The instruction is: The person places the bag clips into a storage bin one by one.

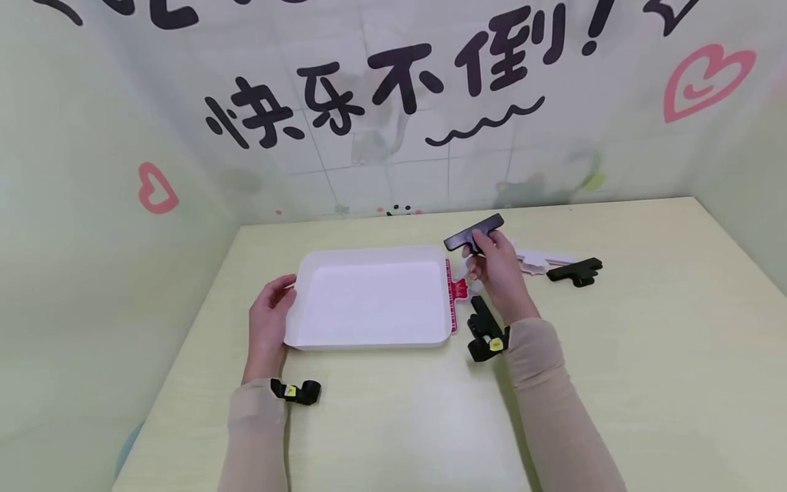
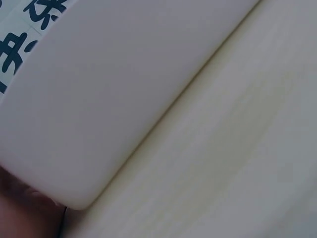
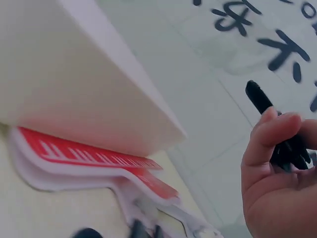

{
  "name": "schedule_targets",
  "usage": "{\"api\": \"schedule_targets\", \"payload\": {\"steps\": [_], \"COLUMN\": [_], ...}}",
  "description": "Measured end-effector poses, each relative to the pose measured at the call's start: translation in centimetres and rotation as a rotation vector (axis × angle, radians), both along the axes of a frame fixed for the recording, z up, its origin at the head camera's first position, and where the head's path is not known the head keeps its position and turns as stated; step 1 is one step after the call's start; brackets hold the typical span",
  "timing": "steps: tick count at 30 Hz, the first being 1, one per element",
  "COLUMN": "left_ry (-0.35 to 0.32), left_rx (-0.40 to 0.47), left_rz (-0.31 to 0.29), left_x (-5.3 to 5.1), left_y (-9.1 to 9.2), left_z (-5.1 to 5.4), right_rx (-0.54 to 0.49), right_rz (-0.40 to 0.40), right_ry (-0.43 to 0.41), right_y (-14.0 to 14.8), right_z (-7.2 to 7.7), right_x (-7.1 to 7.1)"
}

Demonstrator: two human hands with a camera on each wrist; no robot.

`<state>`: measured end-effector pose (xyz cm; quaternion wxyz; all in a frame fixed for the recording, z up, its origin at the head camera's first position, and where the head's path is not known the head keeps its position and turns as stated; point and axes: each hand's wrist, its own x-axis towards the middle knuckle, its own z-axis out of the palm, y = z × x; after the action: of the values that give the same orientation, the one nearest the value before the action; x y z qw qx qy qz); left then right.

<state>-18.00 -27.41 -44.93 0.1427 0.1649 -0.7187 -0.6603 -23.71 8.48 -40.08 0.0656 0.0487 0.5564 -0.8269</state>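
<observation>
The right hand [image 1: 499, 273], right of the frame's middle, pinches a black clip [image 1: 462, 236] above the table [image 1: 393, 417]. The left hand [image 1: 268, 318] touches the left side of the white tray [image 1: 375, 301], mid-frame; I can't tell if it grips. A red clip [image 1: 460, 290] lies close by the tray's right side. A push to the right could make the tray bump that clip. A loose pinch could drop the black clip.
</observation>
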Motion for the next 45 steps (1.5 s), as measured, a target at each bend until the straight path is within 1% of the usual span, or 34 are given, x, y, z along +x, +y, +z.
{"api": "schedule_targets", "payload": {"steps": [3,5,8,11,13,15,17,19,21,24,25,26,27,29,31,33,35,37,39,41,43,45], "left_ry": [-0.021,-0.023,-0.022,-0.028,-0.032,-0.046,-0.054,-0.079,-0.099,-0.103,-0.087,-0.067,-0.041,0.003,0.025,0.013,-0.015,-0.056,-0.088,-0.092,-0.088,-0.091], "left_rx": [0.012,0.023,0.036,0.034,0.033,0.029,0.025,0.002,-0.039,-0.099,-0.107,-0.112,-0.098,-0.066,-0.037,-0.030,-0.056,-0.081,-0.090,-0.064,-0.036,-0.021], "left_rz": [0.009,0.025,0.056,0.077,0.114,0.155,0.197,0.241,0.273,0.288,0.276,0.250,0.213,0.117,0.022,-0.078,-0.133,-0.153,-0.147,-0.127,-0.115,-0.126], "left_x": [-0.4,-0.5,-0.5,-0.3,0.6,1.5,2.3,3.0,3.4,3.7,3.7,3.7,3.7,3.6,3.5,2.3,1.1,0.2,-0.6,-1.1,-1.6,-1.9], "left_y": [0.3,0.8,1.6,2.3,2.2,2.0,1.7,1.5,1.2,0.6,0.4,0.2,0.0,-0.4,-0.7,-0.3,0.2,0.7,1.0,1.4,1.8,2.1], "left_z": [0.1,0.1,-0.1,-0.4,-0.6,-0.8,-1.2,-1.4,-1.5,-1.3,-1.2,-1.0,-0.9,-0.5,-0.3,-0.1,0.1,0.2,0.3,0.3,0.2,0.2], "right_rx": [0.047,0.105,0.221,0.348,0.420,0.511,0.607,0.690,0.758,0.833,0.844,0.850,0.850,0.823,0.786,0.768,0.752,0.723,0.685,0.672,0.700,0.775], "right_rz": [0.052,0.100,0.183,0.273,0.351,0.418,0.456,0.485,0.493,0.476,0.467,0.459,0.449,0.432,0.413,0.366,0.331,0.303,0.279,0.266,0.259,0.265], "right_ry": [0.019,0.037,0.076,0.112,0.138,0.182,0.227,0.270,0.295,0.312,0.311,0.307,0.302,0.289,0.282,0.272,0.260,0.235,0.208,0.183,0.182,0.197], "right_y": [-1.2,-1.8,-2.6,-3.3,-4.2,-5.0,-5.7,-6.3,-7.0,-7.8,-8.0,-8.2,-8.3,-8.3,-8.2,-7.4,-6.6,-5.9,-5.5,-5.1,-4.7,-4.5], "right_z": [0.2,0.2,0.0,-0.5,-0.8,-1.3,-1.6,-1.8,-2.0,-2.1,-2.1,-2.1,-2.1,-2.2,-2.2,-2.1,-2.0,-1.8,-1.5,-1.2,-1.0,-0.8], "right_x": [0.3,0.5,0.9,1.2,1.4,1.5,1.6,1.7,1.9,2.0,2.1,2.1,2.2,2.2,2.2,2.1,2.0,2.0,2.0,1.9,1.8,1.7]}}
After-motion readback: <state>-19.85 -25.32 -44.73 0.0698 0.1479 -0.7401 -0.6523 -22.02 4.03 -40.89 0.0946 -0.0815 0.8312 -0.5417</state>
